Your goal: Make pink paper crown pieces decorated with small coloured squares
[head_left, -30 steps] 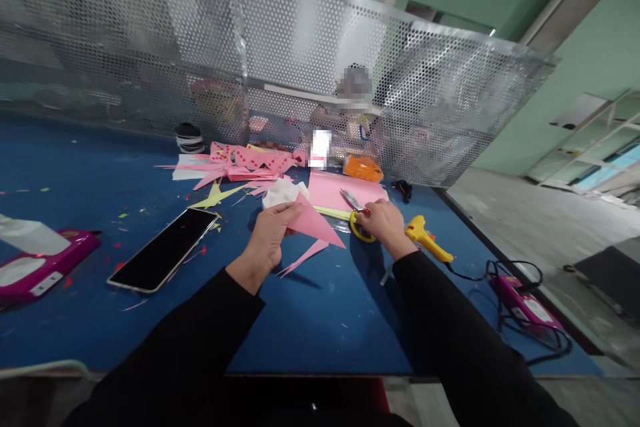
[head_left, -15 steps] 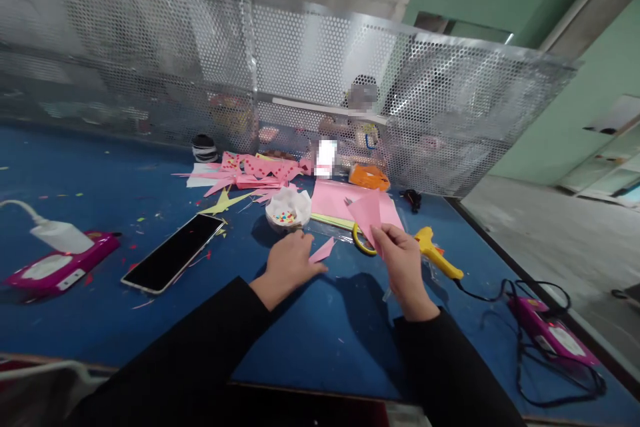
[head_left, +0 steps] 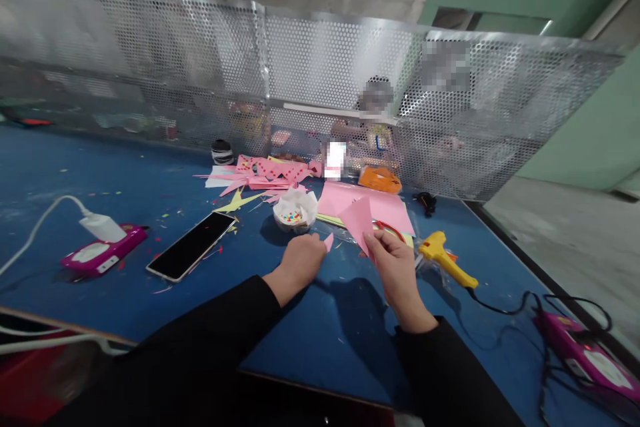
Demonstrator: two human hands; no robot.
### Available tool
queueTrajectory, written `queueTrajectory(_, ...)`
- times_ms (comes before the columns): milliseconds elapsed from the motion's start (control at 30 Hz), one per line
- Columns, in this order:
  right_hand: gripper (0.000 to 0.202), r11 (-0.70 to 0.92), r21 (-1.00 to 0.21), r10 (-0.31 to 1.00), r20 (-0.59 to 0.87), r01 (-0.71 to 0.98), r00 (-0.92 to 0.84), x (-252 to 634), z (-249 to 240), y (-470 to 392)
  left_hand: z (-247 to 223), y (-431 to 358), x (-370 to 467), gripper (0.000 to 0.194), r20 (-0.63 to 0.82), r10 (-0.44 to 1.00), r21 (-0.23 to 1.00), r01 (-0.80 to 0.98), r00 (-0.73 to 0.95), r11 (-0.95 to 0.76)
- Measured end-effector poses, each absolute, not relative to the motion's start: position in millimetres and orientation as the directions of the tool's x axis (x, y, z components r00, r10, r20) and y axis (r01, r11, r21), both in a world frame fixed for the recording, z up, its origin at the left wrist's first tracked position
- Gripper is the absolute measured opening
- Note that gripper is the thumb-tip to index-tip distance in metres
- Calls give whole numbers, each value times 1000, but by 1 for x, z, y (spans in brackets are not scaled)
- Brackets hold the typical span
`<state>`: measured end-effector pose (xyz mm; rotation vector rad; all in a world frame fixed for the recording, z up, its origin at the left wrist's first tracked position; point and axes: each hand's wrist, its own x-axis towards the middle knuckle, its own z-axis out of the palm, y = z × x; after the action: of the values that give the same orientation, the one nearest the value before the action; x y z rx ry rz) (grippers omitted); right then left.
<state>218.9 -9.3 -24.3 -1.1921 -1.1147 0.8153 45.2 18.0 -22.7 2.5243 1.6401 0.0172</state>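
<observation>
Lower centre of the frame, the blue bench (head_left: 320, 340) runs up between two black sleeves; just left of centre the left hand (head_left: 300, 263) is closed, a small pink scrap (head_left: 329, 242) poking out of its grip, the rest hidden by the fingers; right of centre the right hand (head_left: 400, 273) pinches the pink triangle (head_left: 357, 223) by its lower right edge, thumb against fingertips, the sheet raised off the bench.

The step in hand looks like handling the cut paper, triangle and scrap kept apart; a next move with the triangle calls for a light pinch, so that it does not crease, and scissors work would first need a free hand.

Lower right, a power strip (head_left: 590, 353) lies among black cords; nearer the centre is a yellow glue gun (head_left: 447, 260); at left, a phone (head_left: 193, 247) and another strip (head_left: 103, 260) with a white plug (head_left: 104, 227).

Farther up, the scissors (head_left: 391, 228) show a red handle behind the right hand, by the pink sheets (head_left: 335, 197); left of these sits a bowl (head_left: 295, 227) of coloured beads (head_left: 290, 217); beyond are pink cutouts (head_left: 273, 172), an orange packet (head_left: 380, 180), then the mesh (head_left: 325, 60) with a person (head_left: 377, 137) behind it.
</observation>
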Motion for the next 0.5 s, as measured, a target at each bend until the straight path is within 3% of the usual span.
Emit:
queueTrajectory(133,33,224,-971,927,239,84,290,217,-26,-9,-25,17,54,35,-35,888,51,888,459,-457)
queueTrajectory(200,33,236,-967,917,253,93,307,218,-25,-10,-15,12,51,17,41,881,28,881,472,-473)
queueTrajectory(267,32,250,-963,903,269,101,335,221,-24,-11,4,10,40,15,155,873,13,883,462,-469)
queueTrajectory(433,31,268,-957,884,291,114,366,223,-21,-12,58,48,-14,37,475,873,26,991,106,-134)
queueTrajectory(500,31,266,-957,892,289,113,348,220,-22,-12,64,78,-37,35,498,867,54,998,-8,-22)
